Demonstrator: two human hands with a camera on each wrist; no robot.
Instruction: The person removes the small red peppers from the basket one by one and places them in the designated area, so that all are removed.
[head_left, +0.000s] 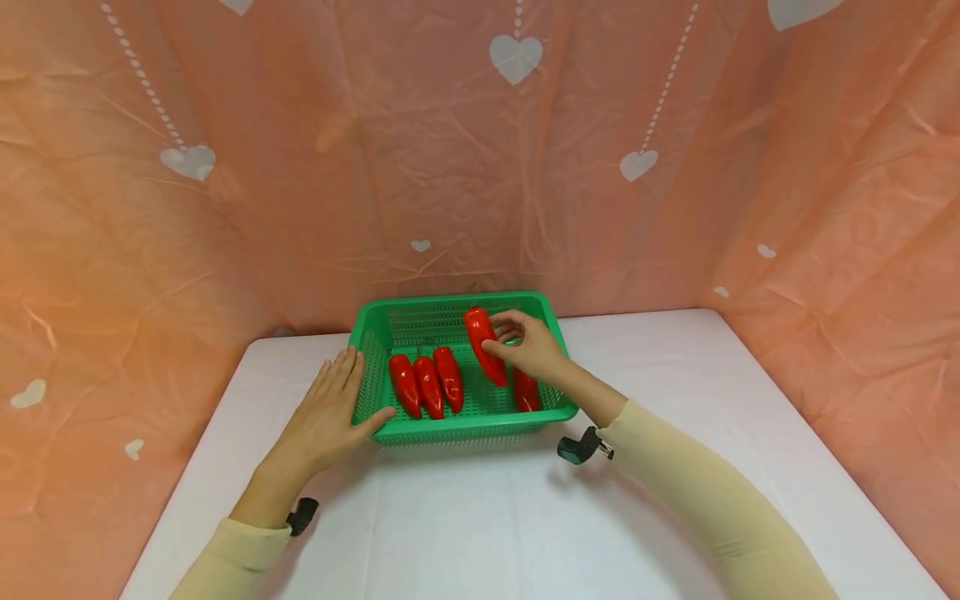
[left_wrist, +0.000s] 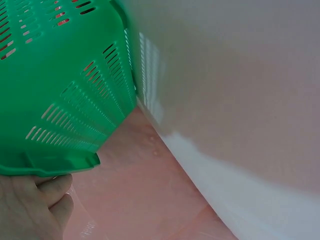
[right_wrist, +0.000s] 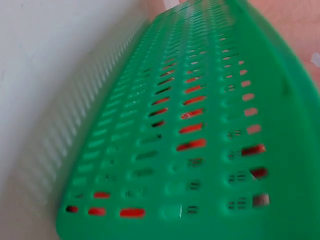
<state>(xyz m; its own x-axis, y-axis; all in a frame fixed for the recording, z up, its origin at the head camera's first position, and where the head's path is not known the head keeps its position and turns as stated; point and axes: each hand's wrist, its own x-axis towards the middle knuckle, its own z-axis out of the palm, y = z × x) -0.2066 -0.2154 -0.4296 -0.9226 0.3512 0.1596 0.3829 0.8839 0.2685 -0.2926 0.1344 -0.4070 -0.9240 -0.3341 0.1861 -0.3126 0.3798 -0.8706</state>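
A green slotted plastic basket (head_left: 457,428) stands toward the back of the white table. Inside it on the left, three glossy red chili peppers (head_left: 428,387) lie side by side, and another red pepper (head_left: 526,390) lies at the right, partly hidden by the right hand. My right hand (head_left: 528,346) pinches one red pepper (head_left: 484,345) between thumb and fingers, raised over the basket's right half. My left hand (head_left: 324,417) rests with straight fingers on the basket's left rim, its thumb over the front corner. In the right wrist view the basket wall (right_wrist: 165,130) hides the right hand.
The white tabletop (head_left: 450,525) extends in front of the basket and to both sides. A pink-orange curtain (head_left: 465,167) with white hearts hangs close behind the basket and along both sides. Dark wrist-camera mounts (head_left: 579,447) sit at both cuffs.
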